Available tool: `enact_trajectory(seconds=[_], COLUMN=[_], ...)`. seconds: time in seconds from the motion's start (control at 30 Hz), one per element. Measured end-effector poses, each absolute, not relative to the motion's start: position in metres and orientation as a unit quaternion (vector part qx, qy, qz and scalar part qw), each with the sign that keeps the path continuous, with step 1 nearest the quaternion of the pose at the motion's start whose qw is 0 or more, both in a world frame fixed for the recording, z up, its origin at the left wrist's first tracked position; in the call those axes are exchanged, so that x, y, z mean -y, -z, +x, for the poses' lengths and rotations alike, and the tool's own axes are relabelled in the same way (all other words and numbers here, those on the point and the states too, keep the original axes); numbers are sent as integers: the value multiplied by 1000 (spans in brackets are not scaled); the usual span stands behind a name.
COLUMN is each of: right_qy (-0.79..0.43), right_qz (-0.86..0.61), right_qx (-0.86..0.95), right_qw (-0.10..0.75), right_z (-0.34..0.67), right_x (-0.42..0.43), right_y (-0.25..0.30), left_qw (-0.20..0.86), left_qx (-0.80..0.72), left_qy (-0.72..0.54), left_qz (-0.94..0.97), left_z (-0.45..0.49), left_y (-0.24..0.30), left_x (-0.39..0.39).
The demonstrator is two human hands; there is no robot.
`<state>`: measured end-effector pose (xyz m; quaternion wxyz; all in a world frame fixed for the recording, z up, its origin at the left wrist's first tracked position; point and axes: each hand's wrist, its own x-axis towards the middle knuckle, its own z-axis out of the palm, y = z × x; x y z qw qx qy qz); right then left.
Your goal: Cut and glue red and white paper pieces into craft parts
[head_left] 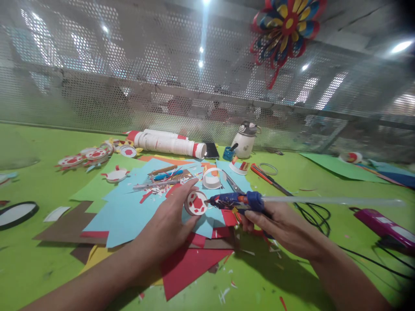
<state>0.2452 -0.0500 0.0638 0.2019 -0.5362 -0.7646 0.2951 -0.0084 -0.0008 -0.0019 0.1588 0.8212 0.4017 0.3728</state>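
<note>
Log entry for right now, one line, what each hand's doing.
left hand: holds red-patterned white disc | right hand: holds blue glue gun | nozzle: at disc's edge, contact unclear

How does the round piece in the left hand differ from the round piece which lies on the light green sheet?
The held piece shows red patches on its white face; the lying piece shows a plain white top. The lying piece has red tabs sticking out around its rim, while the held piece shows none. The held piece is tilted up in the left hand; the lying piece rests flat. Both are round, in white and red.
</note>
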Motion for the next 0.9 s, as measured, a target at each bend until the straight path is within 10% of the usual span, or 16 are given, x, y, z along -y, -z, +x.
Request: enact_trajectory(seconds=[0.9], right_qy=[-303], right_qz=[-540], right_qx=[758], right_qw=[205], right_z=[245], right_x=[50], right_y=[-63], left_qw=[160], left_qx=[-413], left_qy=[-361], left_qz=[821], left_z=[-9], left_y=[5], left_x=[0])
